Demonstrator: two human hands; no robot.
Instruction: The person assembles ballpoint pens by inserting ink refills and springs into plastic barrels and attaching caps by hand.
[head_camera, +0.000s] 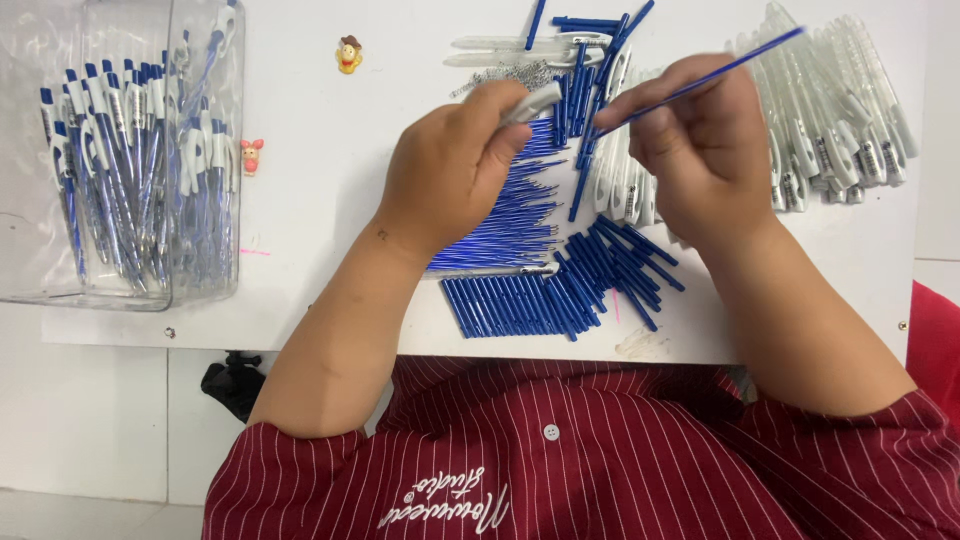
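Two hands pinch pen parts — left hand (450, 165) grips a white barrel (535, 102), right hand (700, 150) a thin, bendy blue refill (740, 62) — light, best held near the end.

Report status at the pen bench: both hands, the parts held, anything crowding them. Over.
Left hand grips white pen barrel. Right hand pinches thin blue refill, tip near barrel. Loose blue refills piled under both hands.

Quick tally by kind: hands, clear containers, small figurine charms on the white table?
Hands: 2, left hand on a white pen barrel, right hand on a thin blue ink refill
Clear plastic container: 1
Small figurine charms: 2
Total: 5
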